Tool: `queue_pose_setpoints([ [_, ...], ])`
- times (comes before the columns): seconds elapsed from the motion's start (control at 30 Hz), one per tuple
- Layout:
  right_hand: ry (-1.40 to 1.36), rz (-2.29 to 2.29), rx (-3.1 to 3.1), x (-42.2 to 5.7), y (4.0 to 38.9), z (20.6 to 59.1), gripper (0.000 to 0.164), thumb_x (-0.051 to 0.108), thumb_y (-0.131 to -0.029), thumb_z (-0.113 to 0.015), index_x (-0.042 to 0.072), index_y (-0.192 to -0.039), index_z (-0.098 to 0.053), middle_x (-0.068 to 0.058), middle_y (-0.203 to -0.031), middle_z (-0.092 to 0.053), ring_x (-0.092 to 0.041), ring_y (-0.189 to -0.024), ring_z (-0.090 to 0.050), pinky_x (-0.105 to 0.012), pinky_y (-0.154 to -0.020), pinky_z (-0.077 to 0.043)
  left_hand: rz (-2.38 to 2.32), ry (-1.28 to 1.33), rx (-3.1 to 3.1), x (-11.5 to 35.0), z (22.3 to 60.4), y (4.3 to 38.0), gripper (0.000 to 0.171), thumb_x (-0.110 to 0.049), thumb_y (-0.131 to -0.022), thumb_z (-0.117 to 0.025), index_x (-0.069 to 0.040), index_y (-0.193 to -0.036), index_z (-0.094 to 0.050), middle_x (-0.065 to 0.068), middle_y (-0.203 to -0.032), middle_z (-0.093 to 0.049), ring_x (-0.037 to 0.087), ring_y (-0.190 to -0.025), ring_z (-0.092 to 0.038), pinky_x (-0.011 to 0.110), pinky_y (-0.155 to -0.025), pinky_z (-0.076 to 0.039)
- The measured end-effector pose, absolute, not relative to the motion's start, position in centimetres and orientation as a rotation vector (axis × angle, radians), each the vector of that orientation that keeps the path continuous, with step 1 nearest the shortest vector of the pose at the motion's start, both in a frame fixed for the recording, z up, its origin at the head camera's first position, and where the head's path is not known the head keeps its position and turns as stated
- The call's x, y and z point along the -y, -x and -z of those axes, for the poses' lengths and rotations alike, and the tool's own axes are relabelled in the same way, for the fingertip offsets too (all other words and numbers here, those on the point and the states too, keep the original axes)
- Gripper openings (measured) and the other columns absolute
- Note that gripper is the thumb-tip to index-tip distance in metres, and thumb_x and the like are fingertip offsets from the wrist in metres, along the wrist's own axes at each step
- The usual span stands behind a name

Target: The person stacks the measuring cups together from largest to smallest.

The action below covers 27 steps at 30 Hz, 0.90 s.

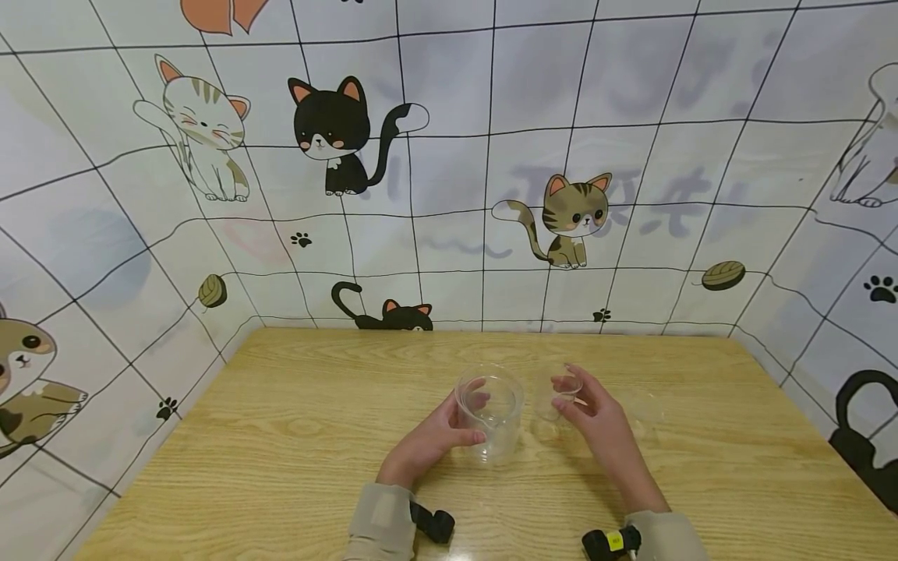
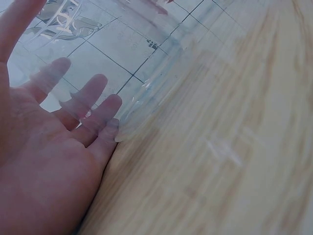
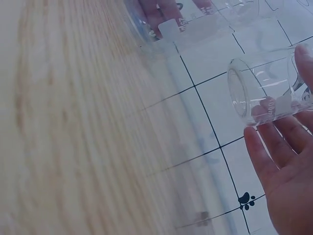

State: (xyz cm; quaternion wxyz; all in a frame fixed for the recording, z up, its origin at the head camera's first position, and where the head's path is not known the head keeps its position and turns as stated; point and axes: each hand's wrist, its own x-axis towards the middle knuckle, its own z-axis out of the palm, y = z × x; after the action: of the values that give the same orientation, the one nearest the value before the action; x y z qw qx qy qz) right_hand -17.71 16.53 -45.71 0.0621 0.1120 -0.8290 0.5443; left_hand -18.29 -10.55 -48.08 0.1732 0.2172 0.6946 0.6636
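A large clear plastic cup (image 1: 500, 428) stands upright near the middle of the wooden table, its round rim facing up. My left hand (image 1: 449, 425) holds it from the left, thumb on the near side and fingers round the far side. Through the clear wall in the left wrist view, the fingers (image 2: 93, 98) show. To its right, my right hand (image 1: 592, 409) grips a smaller clear cup (image 1: 554, 401) between thumb and fingers. In the right wrist view this small cup (image 3: 264, 88) is held off the table, its base toward the tabletop.
A faint clear round item (image 1: 645, 409), perhaps a lid, lies on the table (image 1: 316, 405) right of the right hand. Cloth walls with cat drawings (image 1: 449, 171) rise behind the table and along both sides.
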Motion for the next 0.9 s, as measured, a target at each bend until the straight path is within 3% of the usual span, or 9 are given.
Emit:
queue_pose_setpoints([
  [0.27,-0.324,-1.635,2.484,-16.4,17.5,45.0,0.061,0.036,-0.090,-0.057,0.024,-0.143,-0.029,0.004,-0.128,-0.054,-0.006,-0.116,-0.049,-0.007,-0.087,-0.038,-1.884,-0.625,-1.980,10.6,48.2,18.3,0.074,-0.019,-0.084,-0.066,-0.029,-0.144,-0.024,0.007,-0.144,-0.036,0.024,-0.132,-0.035,0.044,-0.105,-0.030],
  [0.5,-0.328,-1.679,2.431,-16.2,17.3,44.4,0.062,0.035,-0.089,-0.059,0.029,-0.142,-0.029,0.002,-0.128,-0.053,0.002,-0.115,-0.046,-0.007,-0.086,-0.040,-1.896,-0.624,-1.950,10.6,48.2,18.2,0.075,-0.023,-0.083,-0.068,-0.032,-0.144,-0.024,0.008,-0.146,-0.035,0.022,-0.134,-0.032,0.046,-0.107,-0.026],
  [0.67,-0.323,-1.689,2.395,-16.0,17.2,44.1,0.060,0.033,-0.089,-0.059,0.031,-0.142,-0.029,0.001,-0.129,-0.052,0.002,-0.117,-0.045,-0.006,-0.087,-0.038,-1.913,-0.615,-1.944,10.7,48.3,18.3,0.075,-0.024,-0.082,-0.069,-0.032,-0.142,-0.025,0.007,-0.145,-0.036,0.020,-0.134,-0.031,0.046,-0.108,-0.024],
  [0.9,-0.295,-1.724,2.338,-15.7,17.0,43.5,0.059,0.031,-0.090,-0.058,0.031,-0.141,-0.030,0.002,-0.130,-0.052,0.000,-0.118,-0.046,-0.005,-0.091,-0.034,-1.934,-0.579,-1.953,10.7,48.2,18.2,0.075,-0.023,-0.082,-0.069,-0.023,-0.141,-0.023,0.003,-0.142,-0.039,0.017,-0.135,-0.029,0.045,-0.111,-0.019],
])
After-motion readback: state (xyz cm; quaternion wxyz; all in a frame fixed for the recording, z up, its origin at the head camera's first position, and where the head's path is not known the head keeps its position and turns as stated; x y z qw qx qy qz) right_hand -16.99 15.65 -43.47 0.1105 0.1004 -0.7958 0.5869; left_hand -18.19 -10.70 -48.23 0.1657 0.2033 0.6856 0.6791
